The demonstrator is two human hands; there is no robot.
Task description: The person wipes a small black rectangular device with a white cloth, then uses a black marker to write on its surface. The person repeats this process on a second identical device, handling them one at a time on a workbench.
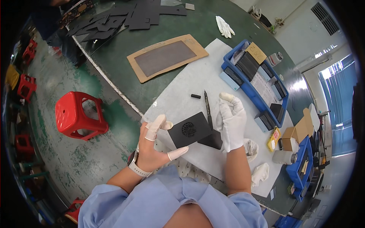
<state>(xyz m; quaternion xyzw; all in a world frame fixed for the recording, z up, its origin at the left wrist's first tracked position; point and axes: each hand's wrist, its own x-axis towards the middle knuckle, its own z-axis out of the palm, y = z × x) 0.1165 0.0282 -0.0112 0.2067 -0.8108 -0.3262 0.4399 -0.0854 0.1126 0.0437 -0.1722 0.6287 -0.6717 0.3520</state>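
A flat black box (192,130) with a round glossy emblem sits between the thumb and fingers of my left hand (151,146), which grips it at its left end. White finger cots cover some of those fingertips. My right hand (232,121), in a white glove with a cot on one fingertip, is raised to the right of the box. Its fingers are curled together, and whatever they may pinch does not show. A second black piece (211,140) lies partly under the box. Between the hands, a black pen (207,104) rests uncapped, its cap (195,96) beside it.
White sheeting (171,93) covers part of the green table. Right of it stands a blue tray (255,85) with black boxes and papers. Beyond are a framed cardboard pad (167,57), a white glove (224,27) and black sheets (140,15). A red stool (78,114) stands left.
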